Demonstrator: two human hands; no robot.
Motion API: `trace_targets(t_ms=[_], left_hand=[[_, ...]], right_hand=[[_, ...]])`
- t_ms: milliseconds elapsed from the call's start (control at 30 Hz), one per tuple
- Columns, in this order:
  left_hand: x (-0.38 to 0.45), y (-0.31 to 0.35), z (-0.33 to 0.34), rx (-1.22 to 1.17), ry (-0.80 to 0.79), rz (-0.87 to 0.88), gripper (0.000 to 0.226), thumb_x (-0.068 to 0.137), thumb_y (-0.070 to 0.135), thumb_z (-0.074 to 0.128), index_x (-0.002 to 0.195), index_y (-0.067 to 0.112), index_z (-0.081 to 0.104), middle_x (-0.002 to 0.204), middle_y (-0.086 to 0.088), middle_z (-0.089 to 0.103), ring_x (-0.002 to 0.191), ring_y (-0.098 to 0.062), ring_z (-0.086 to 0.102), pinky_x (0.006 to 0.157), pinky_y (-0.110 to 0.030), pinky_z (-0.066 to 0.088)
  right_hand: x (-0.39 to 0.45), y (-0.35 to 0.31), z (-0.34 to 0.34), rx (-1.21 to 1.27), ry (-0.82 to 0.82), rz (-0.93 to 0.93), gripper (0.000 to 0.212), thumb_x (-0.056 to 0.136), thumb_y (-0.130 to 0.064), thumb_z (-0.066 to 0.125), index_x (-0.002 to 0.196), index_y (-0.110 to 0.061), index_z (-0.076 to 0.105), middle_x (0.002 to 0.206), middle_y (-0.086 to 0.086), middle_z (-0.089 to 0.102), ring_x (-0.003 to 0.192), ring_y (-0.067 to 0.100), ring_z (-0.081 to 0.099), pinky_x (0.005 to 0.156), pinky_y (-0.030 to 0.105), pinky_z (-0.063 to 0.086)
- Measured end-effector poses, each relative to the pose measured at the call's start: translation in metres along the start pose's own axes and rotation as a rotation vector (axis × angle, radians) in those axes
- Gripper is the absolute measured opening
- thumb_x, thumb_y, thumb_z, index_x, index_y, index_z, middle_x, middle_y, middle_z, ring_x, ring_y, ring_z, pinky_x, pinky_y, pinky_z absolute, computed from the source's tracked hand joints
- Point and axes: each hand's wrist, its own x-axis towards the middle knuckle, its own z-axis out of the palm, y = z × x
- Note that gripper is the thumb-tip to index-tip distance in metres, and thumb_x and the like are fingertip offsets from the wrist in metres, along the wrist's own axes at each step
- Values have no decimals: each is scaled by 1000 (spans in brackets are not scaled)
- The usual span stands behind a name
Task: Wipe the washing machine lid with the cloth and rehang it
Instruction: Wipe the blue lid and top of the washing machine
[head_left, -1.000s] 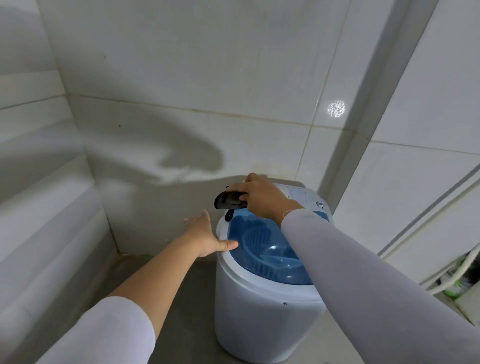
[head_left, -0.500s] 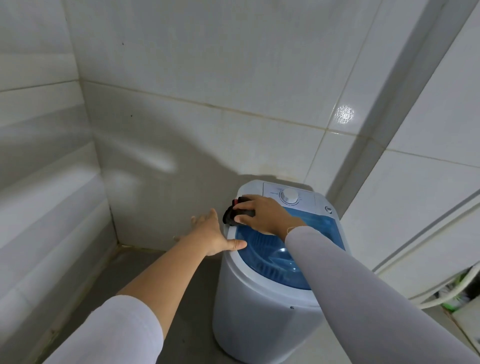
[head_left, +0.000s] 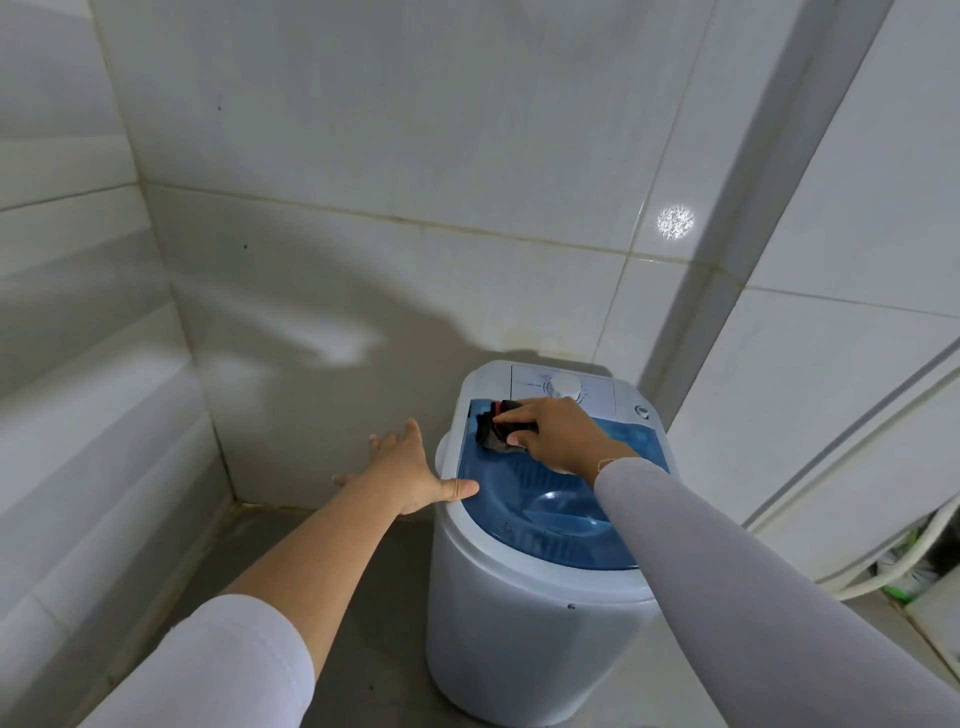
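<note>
A small white washing machine (head_left: 519, 634) stands in the tiled corner, with a translucent blue lid (head_left: 545, 514) and a white dial (head_left: 565, 386) on its back panel. My right hand (head_left: 558, 434) presses a bunched dark cloth (head_left: 493, 431) with a red trim onto the lid's far left corner. My left hand (head_left: 410, 473) is spread flat, its thumb resting on the machine's white left rim, fingers apart and holding nothing.
White tiled walls (head_left: 415, 156) close in behind and to the left. The grey floor (head_left: 374, 597) lies left of the machine. A white hose (head_left: 904, 566) and green items sit at the lower right, beside a white panel edge.
My right hand has slid the cloth from the lid's left rim onto the blue lid, near the back left corner. The left hand has stayed at the rim. The view has tilted.
</note>
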Motion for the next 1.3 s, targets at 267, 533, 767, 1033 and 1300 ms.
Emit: trace_targets(t_ms=[267, 533, 767, 1033, 1300], left_hand=[[-1, 1, -1, 26, 9, 2, 134, 58, 76, 66, 152, 16, -8, 162, -8, 0, 149, -31, -6, 115, -60, 17], [-3, 1, -1, 58, 33, -11, 132, 58, 76, 65, 152, 16, -5, 162, -8, 4, 149, -31, -3, 115, -61, 18], [-11, 7, -4, 87, 58, -23, 127, 62, 72, 66, 152, 13, -1, 161, -9, 10, 149, -31, 3, 116, -57, 19], [-22, 16, -9, 102, 49, -14, 121, 70, 66, 65, 152, 9, -1, 161, -11, 10, 149, -31, 4, 120, -47, 18], [-19, 16, -8, 78, 68, -19, 121, 68, 64, 68, 152, 8, 1, 161, -12, 11, 148, -32, 6, 119, -48, 19]], right_hand=[[-18, 26, -6, 22, 48, 56, 35, 92, -20, 52, 126, -28, 58, 142, 1, 50, 127, 26, 46, 110, 32, 31], [-34, 47, -9, 63, 97, 123, 34, 92, -20, 52, 124, -29, 59, 140, 3, 52, 125, 27, 48, 108, 34, 33], [-55, 69, -11, 127, 143, 195, 34, 91, -16, 52, 123, -27, 60, 138, 3, 53, 123, 27, 50, 107, 31, 34], [-83, 96, -13, 176, 238, 290, 32, 90, -16, 54, 120, -25, 63, 131, 5, 60, 119, 28, 52, 103, 30, 36], [-112, 115, -12, 324, 337, 434, 31, 91, -16, 54, 120, -21, 64, 124, 12, 63, 100, 29, 58, 90, 29, 45]])
